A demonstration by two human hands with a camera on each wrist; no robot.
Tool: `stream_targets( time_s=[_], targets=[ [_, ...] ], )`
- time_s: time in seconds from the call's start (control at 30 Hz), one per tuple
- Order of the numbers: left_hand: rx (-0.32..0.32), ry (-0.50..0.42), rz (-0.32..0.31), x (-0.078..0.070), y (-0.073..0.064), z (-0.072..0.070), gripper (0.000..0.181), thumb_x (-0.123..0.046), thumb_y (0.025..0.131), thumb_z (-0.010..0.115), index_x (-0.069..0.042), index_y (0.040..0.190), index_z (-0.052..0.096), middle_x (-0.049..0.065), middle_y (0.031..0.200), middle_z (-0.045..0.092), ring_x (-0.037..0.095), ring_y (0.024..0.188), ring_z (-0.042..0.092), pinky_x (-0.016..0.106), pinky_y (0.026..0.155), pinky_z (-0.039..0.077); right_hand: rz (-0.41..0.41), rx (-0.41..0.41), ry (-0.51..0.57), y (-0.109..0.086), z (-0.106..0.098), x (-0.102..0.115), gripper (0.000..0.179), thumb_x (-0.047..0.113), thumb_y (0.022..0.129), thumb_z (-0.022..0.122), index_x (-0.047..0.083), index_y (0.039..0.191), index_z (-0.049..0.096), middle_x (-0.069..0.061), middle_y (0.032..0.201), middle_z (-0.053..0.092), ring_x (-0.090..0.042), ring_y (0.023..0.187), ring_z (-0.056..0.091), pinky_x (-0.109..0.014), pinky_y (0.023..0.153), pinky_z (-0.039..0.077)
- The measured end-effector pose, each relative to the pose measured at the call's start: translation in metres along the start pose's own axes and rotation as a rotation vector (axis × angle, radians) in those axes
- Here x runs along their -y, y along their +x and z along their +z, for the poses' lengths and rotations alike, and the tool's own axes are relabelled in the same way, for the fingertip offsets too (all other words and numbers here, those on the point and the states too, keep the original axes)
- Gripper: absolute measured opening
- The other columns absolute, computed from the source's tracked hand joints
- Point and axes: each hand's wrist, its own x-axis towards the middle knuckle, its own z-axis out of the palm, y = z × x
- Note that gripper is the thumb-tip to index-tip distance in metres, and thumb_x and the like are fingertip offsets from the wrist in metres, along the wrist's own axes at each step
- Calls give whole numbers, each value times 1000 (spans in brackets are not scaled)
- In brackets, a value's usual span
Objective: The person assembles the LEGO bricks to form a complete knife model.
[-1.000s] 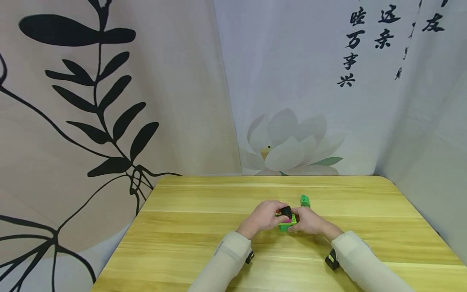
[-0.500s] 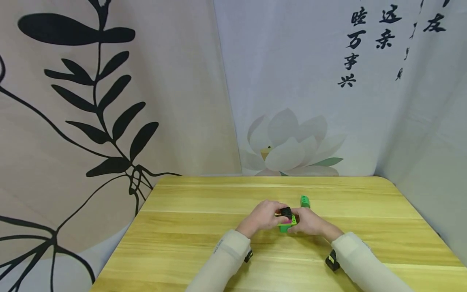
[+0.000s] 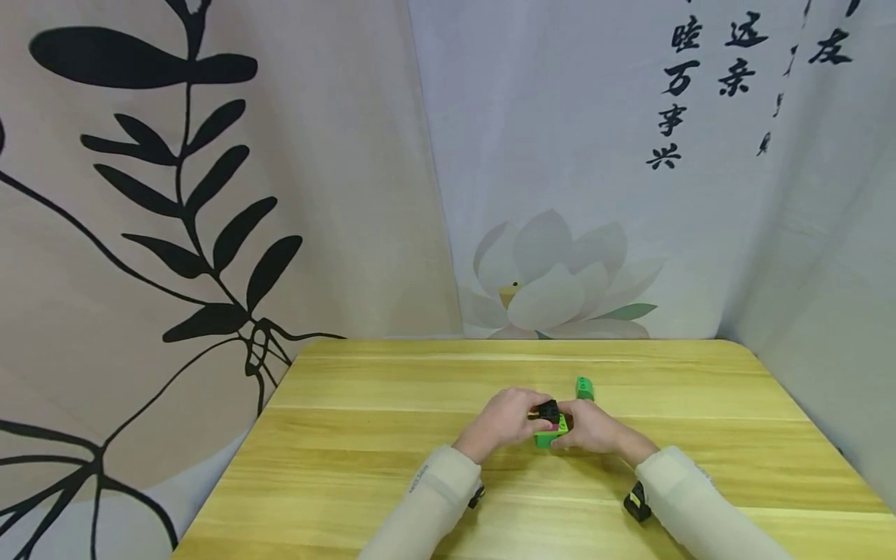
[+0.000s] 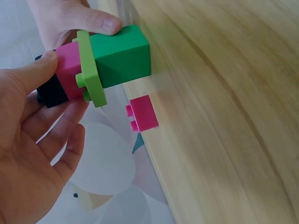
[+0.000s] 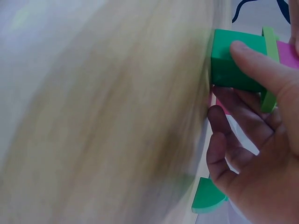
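A small stack of toy building bricks stands on the table between my hands. Its base is a green brick (image 4: 124, 56), topped by a lime-green plate (image 4: 92, 70), then a magenta brick (image 4: 69, 65) and a black brick (image 3: 548, 411). My left hand (image 3: 502, 422) pinches the upper part, thumb against the black and magenta bricks. Low on the stack, my right hand (image 3: 595, 425) grips the green brick, its thumb lying along one face in the right wrist view. Parts of the stack are hidden behind fingers.
A loose pink brick (image 4: 144, 113) lies on the wooden table (image 3: 392, 381) beyond the stack. A separate green brick with a curved side (image 3: 585, 387) sits just past my right hand. A printed cloth hangs behind the table's far edge.
The black brick has tilted slightly in my left fingers, and less of the magenta brick shows beneath it. Both hands otherwise keep their places.
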Motion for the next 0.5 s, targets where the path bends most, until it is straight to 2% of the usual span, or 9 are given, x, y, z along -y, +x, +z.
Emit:
stream_targets(
  time_s=[0.2, 0.27, 0.4, 0.5],
  targets=[
    [21, -61, -30, 3, 1, 2, 38, -39, 87, 66, -24, 122, 64, -9, 103, 66, -1, 81, 57, 17, 69, 46, -4, -8, -10, 1, 2, -2, 45, 27, 77, 79, 11, 115, 62, 7, 67, 56, -7, 53, 46, -23, 47, 39],
    [30, -83, -41, 4, 1, 3, 42, -40, 87, 66, -21, 125, 62, -8, 107, 66, 1, 86, 59, 17, 72, 47, -1, -9, -15, 0, 3, -2, 45, 26, 77, 79, 10, 116, 62, 7, 68, 56, -7, 54, 46, -24, 48, 40],
    [41, -124, -55, 5, 0, 4, 50, -43, 91, 59, -14, 132, 57, -4, 117, 63, 4, 96, 60, 20, 79, 48, 5, -10, -29, 0, 3, -2, 48, 26, 78, 79, 8, 119, 61, 7, 68, 55, -8, 55, 46, -24, 48, 39],
    [38, -149, -44, 4, 1, 2, 46, -43, 95, 54, -14, 131, 58, -5, 113, 64, 3, 93, 59, 20, 78, 48, 9, -17, -33, -1, 2, -1, 51, 26, 77, 79, 8, 121, 61, 7, 66, 54, -8, 54, 45, -24, 47, 38]
  ],
)
